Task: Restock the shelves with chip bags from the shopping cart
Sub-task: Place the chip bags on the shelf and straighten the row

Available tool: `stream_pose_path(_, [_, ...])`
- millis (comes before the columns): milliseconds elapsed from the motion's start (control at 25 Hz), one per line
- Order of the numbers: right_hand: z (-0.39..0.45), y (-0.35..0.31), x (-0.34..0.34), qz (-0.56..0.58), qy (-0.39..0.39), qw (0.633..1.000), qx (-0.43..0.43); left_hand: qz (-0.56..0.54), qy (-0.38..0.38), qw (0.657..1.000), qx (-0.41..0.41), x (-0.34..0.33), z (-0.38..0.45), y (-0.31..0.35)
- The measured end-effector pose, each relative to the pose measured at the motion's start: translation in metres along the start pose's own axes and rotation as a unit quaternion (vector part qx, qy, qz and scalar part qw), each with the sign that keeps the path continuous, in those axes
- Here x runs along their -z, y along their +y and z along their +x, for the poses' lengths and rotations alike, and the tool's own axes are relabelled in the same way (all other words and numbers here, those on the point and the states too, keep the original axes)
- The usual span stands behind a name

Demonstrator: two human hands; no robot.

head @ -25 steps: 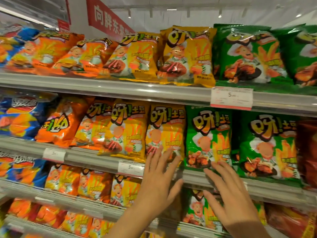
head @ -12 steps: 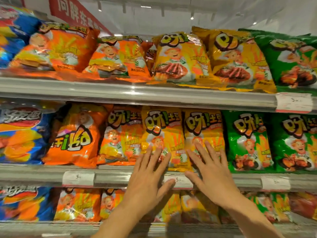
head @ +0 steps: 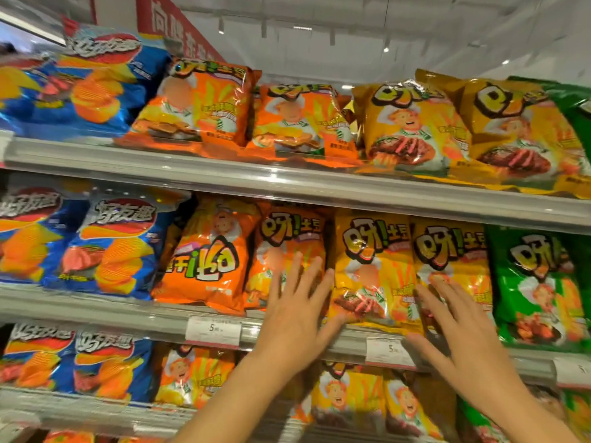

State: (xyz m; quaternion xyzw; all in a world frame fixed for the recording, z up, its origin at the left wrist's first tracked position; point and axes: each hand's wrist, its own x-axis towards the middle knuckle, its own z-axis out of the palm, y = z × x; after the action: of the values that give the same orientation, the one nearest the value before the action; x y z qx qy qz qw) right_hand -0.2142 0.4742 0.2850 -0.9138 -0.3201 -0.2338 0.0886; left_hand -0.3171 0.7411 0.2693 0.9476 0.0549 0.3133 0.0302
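Observation:
Both hands are raised flat against the middle shelf (head: pixel 303 199) of chip bags. My left hand (head: pixel 295 310), fingers spread, lies over the lower part of an orange bag (head: pixel 287 238) and touches the edge of a yellow bag (head: pixel 371 266). My right hand (head: pixel 460 334), fingers apart, rests on the second yellow bag (head: pixel 451 254) near the shelf's front rail. Neither hand grips anything. An upside-down orange bag (head: pixel 208 260) stands left of my left hand. The shopping cart is out of view.
Blue bags (head: pixel 118 244) fill the left of each shelf, green bags (head: pixel 537 282) the right. The top shelf holds orange (head: pixel 198 107) and yellow bags (head: pixel 412 126). White price tags (head: pixel 212 330) hang on the rail. A lower shelf of bags sits under my arms.
My view has swung left, bringing the blue bags in. Both hands slid left along the middle shelf, from the yellow and green bags to the orange and yellow ones, fingers still spread.

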Motion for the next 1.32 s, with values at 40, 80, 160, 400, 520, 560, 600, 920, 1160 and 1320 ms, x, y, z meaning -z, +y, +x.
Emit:
stream_pose_path(40, [0.001, -0.009, -0.003, 0.015, -0.003, 1.000, 0.025, 0.025, -0.029, 0.999, 0.033, 0.003, -0.002, -0.011])
stream_pose_path(80, [0.003, -0.017, -0.007, 0.022, -0.009, 0.999, 0.044, 0.040, -0.063, 0.996, 0.055, 0.004, -0.004, -0.019])
stream_pose_path(160, [0.008, -0.034, -0.017, 0.010, -0.032, 0.998, 0.055, 0.046, -0.098, 0.992, 0.057, 0.005, -0.011, -0.031])
stream_pose_path(400, [0.017, -0.076, -0.019, 0.003, 0.061, 0.997, 0.047, -0.042, -0.025, 0.999, 0.007, 0.024, -0.033, -0.055])
stream_pose_path(520, [0.021, -0.120, -0.021, 0.049, 0.106, 0.985, 0.124, 0.000, 0.083, 0.996, 0.033, 0.037, -0.047, -0.078])
stream_pose_path(560, [0.022, -0.134, -0.024, 0.069, 0.090, 0.984, 0.139, 0.016, 0.094, 0.994, 0.046, 0.040, -0.051, -0.087])
stream_pose_path(600, [0.023, -0.146, -0.027, 0.084, 0.065, 0.984, 0.146, 0.027, 0.087, 0.994, 0.058, 0.042, -0.055, -0.095])
stream_pose_path(920, [0.050, -0.205, -0.036, 0.186, 0.029, 0.968, 0.164, 0.001, 0.021, 0.998, 0.063, 0.030, -0.079, -0.119])
stream_pose_path(1160, [0.098, -0.271, -0.025, 0.165, -0.053, 0.984, 0.027, 0.000, 0.140, 0.984, 0.107, 0.039, -0.083, -0.129])
stream_pose_path(1320, [0.107, -0.283, -0.029, 0.131, -0.081, 0.988, -0.016, 0.050, 0.031, 0.990, 0.129, 0.039, -0.095, -0.150])
